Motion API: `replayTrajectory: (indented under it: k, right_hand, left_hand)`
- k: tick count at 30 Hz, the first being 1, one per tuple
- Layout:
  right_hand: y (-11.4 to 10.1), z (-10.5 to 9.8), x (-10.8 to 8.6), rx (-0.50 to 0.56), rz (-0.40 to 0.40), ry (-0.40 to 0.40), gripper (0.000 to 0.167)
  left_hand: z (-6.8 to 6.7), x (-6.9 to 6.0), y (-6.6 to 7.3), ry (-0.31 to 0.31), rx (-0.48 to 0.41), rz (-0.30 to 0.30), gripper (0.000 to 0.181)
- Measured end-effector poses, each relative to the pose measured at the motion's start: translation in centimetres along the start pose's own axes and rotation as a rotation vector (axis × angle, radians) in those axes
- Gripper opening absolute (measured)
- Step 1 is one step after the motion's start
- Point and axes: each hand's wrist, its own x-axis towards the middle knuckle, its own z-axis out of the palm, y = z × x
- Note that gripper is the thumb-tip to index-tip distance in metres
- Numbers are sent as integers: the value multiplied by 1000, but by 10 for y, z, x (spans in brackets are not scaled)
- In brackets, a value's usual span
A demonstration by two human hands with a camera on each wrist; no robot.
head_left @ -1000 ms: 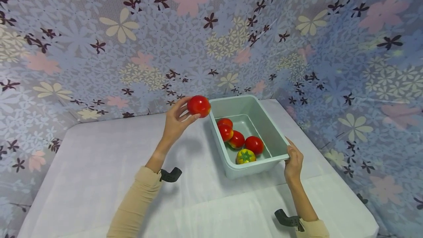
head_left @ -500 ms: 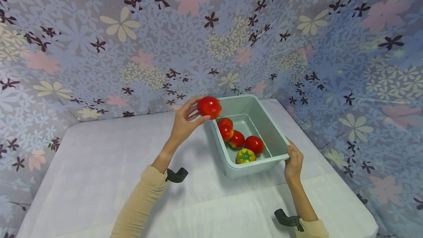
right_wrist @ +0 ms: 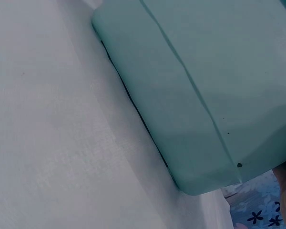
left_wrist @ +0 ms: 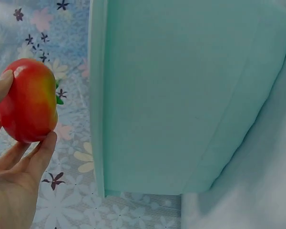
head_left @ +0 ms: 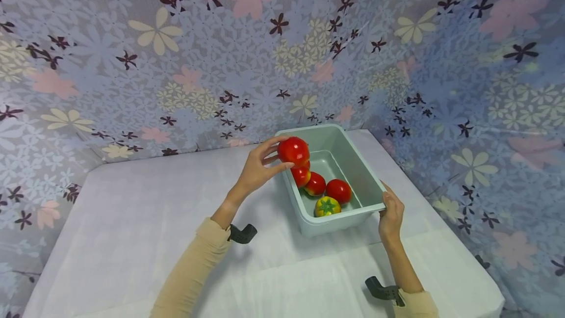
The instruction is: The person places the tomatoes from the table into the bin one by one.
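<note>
In the head view my left hand (head_left: 259, 167) holds a red tomato (head_left: 293, 150) between thumb and fingers, over the left rim of a pale green plastic bin (head_left: 337, 225). The left wrist view shows that tomato (left_wrist: 27, 100) with a yellowish end and a green stem, apart from the bin's side wall (left_wrist: 176, 95). At the near right corner, my right hand (head_left: 391, 214) grips the bin's rim. Inside lie several more red tomatoes (head_left: 339, 191), one partly hidden behind the held one. One yellow-green tomato (head_left: 327, 206) shows its green star-shaped top.
The bin stands on a table with a white cloth (head_left: 167, 220), right of the middle. Behind and to the right, a flowered curtain (head_left: 247, 53) hangs close to the table's edges. Black camera mounts (head_left: 243, 233) sit on both wrists.
My left hand has carried the tomato rightward from beside the bin to over its left rim, dipping slightly. The right hand has kept its grip on the bin's corner.
</note>
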Motion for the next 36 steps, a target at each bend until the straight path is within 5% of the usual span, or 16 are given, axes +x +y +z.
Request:
replayTrajectory:
  k: [15, 26, 36]
  right_hand:
    - [3, 7, 5, 12, 28, 4, 46]
    - [2, 6, 2, 18, 34, 15, 46]
    - [-2, 4, 3, 28, 2, 21, 46]
  left_hand:
    - [8, 5, -3, -176, 28, -13, 59]
    - [15, 4, -3, -276, 62, 60, 60]
    - [17, 4, -1, -319, 139, 44, 61]
